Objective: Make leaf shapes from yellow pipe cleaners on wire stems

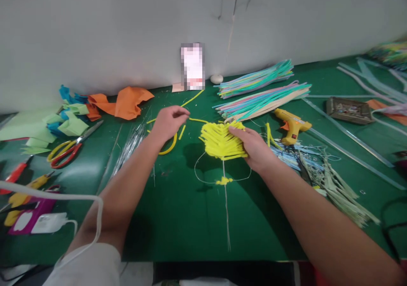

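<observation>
My right hand [257,148] is closed on the right edge of a yellow leaf-shaped piece made of pipe cleaners [221,140], its thumb lying on top. From the leaf's lower end a thin wire stem [227,218] points toward me. A small yellow tuft [224,180] sits on that stem, with fine wire loops curving out at both sides. My left hand [171,123] hovers left of the leaf, fingers curled together. A yellow pipe cleaner strand [199,120] runs between the leaf and these fingertips; whether they grip it is hidden. Below that hand lies a curved yellow strip [173,145].
Pipe cleaner bundles [263,99] and a yellow glue gun [294,127] lie at the back right. Scissors [74,144], thin wires [132,146] and crumpled orange paper [132,103] are at left. A phone [192,65] leans on the wall. A white cable [100,218] crosses my left arm.
</observation>
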A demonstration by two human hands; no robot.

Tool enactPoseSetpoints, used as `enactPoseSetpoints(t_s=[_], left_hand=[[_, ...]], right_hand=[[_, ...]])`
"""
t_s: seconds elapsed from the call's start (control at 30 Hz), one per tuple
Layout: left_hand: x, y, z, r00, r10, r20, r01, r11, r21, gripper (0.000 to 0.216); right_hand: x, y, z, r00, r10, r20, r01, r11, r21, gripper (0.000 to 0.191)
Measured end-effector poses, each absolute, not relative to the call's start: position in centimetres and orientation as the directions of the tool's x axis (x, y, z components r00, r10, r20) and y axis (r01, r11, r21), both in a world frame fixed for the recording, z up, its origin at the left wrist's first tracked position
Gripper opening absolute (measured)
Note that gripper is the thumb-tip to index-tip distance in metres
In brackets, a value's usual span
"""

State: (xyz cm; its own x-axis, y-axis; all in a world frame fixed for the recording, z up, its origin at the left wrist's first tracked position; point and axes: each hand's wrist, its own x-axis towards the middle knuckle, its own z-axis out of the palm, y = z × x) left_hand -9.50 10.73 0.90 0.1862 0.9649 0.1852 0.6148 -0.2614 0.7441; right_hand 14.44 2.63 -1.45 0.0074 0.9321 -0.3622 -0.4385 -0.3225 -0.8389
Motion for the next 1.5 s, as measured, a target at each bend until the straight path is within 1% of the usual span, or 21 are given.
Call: enactPoseSetpoints(t_s=[0.03,0.07,0.1,0.13,0.2,0.27,0.33,0.4,0.5,0.57,0.67,0.73,0.9,0.97,1.03,1.1,1.17,1.23,1.37,1.43,1.5], left_hand=[[-10.4,11.4,0.7,0.101,0.946,0.309,0.765,-0.272,0.583,0.026],[-11.2,12.1,0.4,0.088,0.92,0.383,0.871,-0.258,0.419,0.031],[-12.0,12.6,0.1,0.101,0.916,0.388,0.933,-0.222,0.282,0.035],[-12.6,13.1,-0.3,0.102,0.929,0.357,0.967,-0.177,0.183,0.037],[-13.6,13.8,-1.0,0.094,0.962,0.255,0.992,-0.111,0.052,0.039],[-14.3,14.2,-1.7,0.082,0.979,0.186,0.997,-0.081,-0.01,0.041],[-14.6,14.5,-2.1,0.083,0.983,0.161,0.997,-0.08,-0.023,0.041],[-14.7,14.6,-2.2,0.091,0.983,0.159,0.996,-0.092,-0.001,0.039],[-14.4,14.4,-1.6,0.057,0.977,0.206,0.995,-0.072,0.064,0.03],[-14.1,14.1,-0.9,-0.009,0.963,0.271,0.994,-0.021,0.105,0.023],[-13.9,13.6,0.5,-0.084,0.908,0.41,0.984,0.011,0.177,0.011],[-14.1,13.4,1.5,-0.091,0.84,0.536,0.971,-0.045,0.235,0.005],[-16.0,13.4,4.0,-0.064,0.576,0.815,0.91,-0.301,0.284,0.016],[-16.5,13.2,4.8,-0.059,0.45,0.891,0.872,-0.411,0.265,0.019],[-16.5,12.8,5.4,0.017,0.344,0.939,0.826,-0.534,0.181,0.019],[-16.1,12.3,5.6,0.15,0.279,0.948,0.774,-0.63,0.063,0.019],[-15.5,11.6,5.7,0.249,0.262,0.932,0.74,-0.673,-0.009,0.02],[-14.8,11.1,5.5,0.284,0.292,0.913,0.74,-0.673,-0.015,0.02],[-13.7,10.8,4.4,0.265,0.367,0.892,0.753,-0.657,0.046,0.02],[-13.2,10.9,3.6,0.285,0.397,0.872,0.746,-0.664,0.058,0.018],[-12.8,10.8,2.9,0.35,0.427,0.834,0.722,-0.69,0.05,0.015]], right_hand=[[14.3,2.5,-1.5,-0.024,0.93,-0.367,-0.411,-0.344,-0.845,0.02],[14.1,2.4,-1.5,-0.052,0.932,-0.358,-0.375,-0.351,-0.858,0.02],[14.0,2.3,-1.6,-0.073,0.938,-0.34,-0.332,-0.344,-0.878,0.021],[14.0,2.3,-1.8,-0.087,0.945,-0.316,-0.28,-0.328,-0.902,0.023],[14.0,2.5,-2.2,-0.096,0.959,-0.268,-0.161,-0.281,-0.946,0.026],[14.2,2.7,-2.7,-0.081,0.973,-0.217,-0.055,-0.222,-0.974,0.028],[14.5,2.9,-3.2,-0.043,0.986,-0.16,0.01,-0.159,-0.987,0.032],[14.7,3.0,-3.6,0.013,0.994,-0.108,0.038,-0.108,-0.993,0.037],[14.8,3.1,-3.8,0.072,0.995,-0.066,-0.005,-0.066,-0.998,0.039],[14.7,3.1,-3.6,0.083,0.993,-0.089,-0.067,-0.083,-0.994,0.036],[14.7,3.2,-3.5,0.088,0.98,-0.179,-0.153,-0.165,-0.974,0.034],[14.7,3.3,-3.4,0.096,0.97,-0.225,-0.217,-0.2,-0.955,0.034],[14.8,3.5,-3.4,0.225,0.944,-0.242,-0.361,-0.15,-0.921,0.03],[14.7,3.5,-3.2,0.261,0.938,-0.226,-0.39,-0.111,-0.914,0.029],[14.6,3.5,-3.0,0.27,0.941,-0.205,-0.413,-0.079,-0.907,0.026],[14.6,3.5,-2.9,0.282,0.941,-0.188,-0.433,-0.05,-0.9,0.023],[14.6,3.5,-2.8,0.298,0.938,-0.177,-0.443,-0.028,-0.896,0.021],[14.6,3.6,-2.9,0.313,0.934,-0.17,-0.45,-0.012,-0.893,0.021],[14.8,3.7,-3.1,0.342,0.922,-0.182,-0.485,0.007,-0.875,0.019],[14.8,3.8,-3.2,0.313,0.927,-0.209,-0.524,-0.015,-0.852,0.02],[14.9,3.9,-3.2,0.269,0.931,-0.246,-0.565,-0.054,-0.823,0.022]])
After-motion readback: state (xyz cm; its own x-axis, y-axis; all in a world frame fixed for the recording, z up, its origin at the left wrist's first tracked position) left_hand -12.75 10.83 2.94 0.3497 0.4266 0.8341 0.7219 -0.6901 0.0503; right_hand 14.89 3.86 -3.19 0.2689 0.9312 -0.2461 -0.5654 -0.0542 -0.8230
